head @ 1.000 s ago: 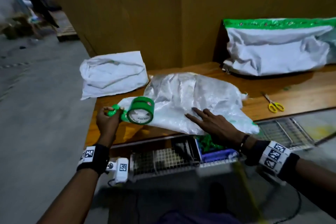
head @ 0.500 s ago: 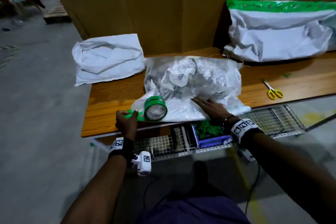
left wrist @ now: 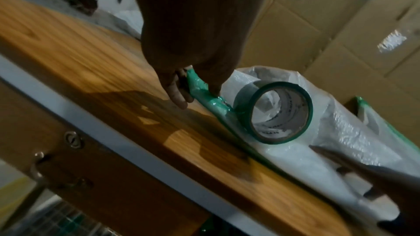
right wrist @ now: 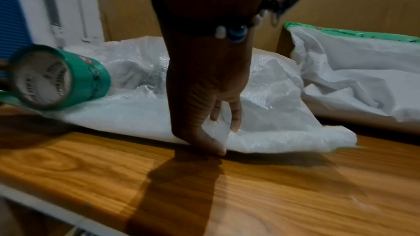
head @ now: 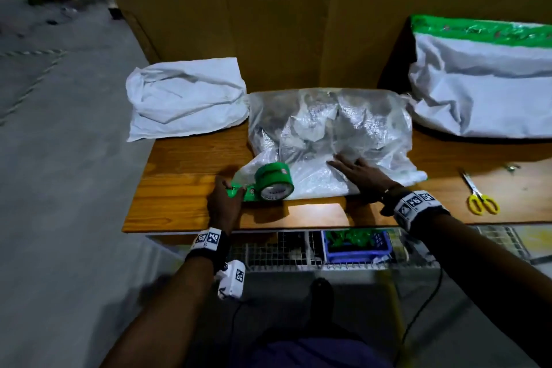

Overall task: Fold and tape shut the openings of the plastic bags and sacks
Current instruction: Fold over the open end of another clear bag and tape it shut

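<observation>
At centre frame, a translucent plastic sack (head: 328,140) lies on a wooden desk (head: 185,167), its folded near edge pressed flat by the right hand (head: 363,175), fingers (right wrist: 235,114) straight and spread. The left hand (head: 224,203) pinches the crumpled free end of a green tape roll (head: 273,181), which stands on the sack's lower-left corner. A white sack (head: 185,98) sits upper left; a green-taped sack (head: 484,78) upper right. Yellow-handled scissors (head: 479,196) lie at right.

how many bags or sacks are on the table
3: a white sack at the table's far left corner, a clear bag in the middle, and a taped white sack at far right.
</observation>
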Action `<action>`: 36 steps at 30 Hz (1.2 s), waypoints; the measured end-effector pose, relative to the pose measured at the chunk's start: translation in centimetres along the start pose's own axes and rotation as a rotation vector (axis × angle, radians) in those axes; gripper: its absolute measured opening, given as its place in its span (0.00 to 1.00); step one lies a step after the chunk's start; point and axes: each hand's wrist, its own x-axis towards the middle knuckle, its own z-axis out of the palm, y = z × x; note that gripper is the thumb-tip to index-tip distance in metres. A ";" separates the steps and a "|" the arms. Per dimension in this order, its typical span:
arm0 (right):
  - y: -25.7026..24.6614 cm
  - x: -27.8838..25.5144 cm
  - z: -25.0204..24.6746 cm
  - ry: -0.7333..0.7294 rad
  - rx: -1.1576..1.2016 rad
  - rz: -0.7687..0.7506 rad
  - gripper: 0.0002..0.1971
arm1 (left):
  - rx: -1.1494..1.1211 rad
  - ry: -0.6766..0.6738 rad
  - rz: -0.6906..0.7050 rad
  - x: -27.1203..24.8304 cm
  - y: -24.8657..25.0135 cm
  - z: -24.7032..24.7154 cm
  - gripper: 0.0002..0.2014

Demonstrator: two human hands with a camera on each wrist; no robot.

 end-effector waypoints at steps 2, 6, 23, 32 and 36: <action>-0.1 -0.4 1.2 -0.007 0.050 -0.042 0.59 | 0.055 -0.018 0.040 -0.3 -0.7 0.0 0.18; -1.4 -1.1 2.5 0.013 0.052 -0.002 0.56 | 0.100 -0.024 0.092 -0.9 -1.0 -0.5 0.18; -17.8 5.3 4.8 0.354 1.129 0.064 0.39 | 0.443 -0.093 0.221 -2.4 -2.2 -1.4 0.14; -16.8 5.3 4.3 0.295 1.129 -0.029 0.39 | 0.564 -0.416 0.512 -4.1 -6.0 0.6 0.42; -15.5 4.0 4.1 0.333 0.986 -0.103 0.38 | 0.631 -0.448 0.548 -3.3 -6.6 0.6 0.45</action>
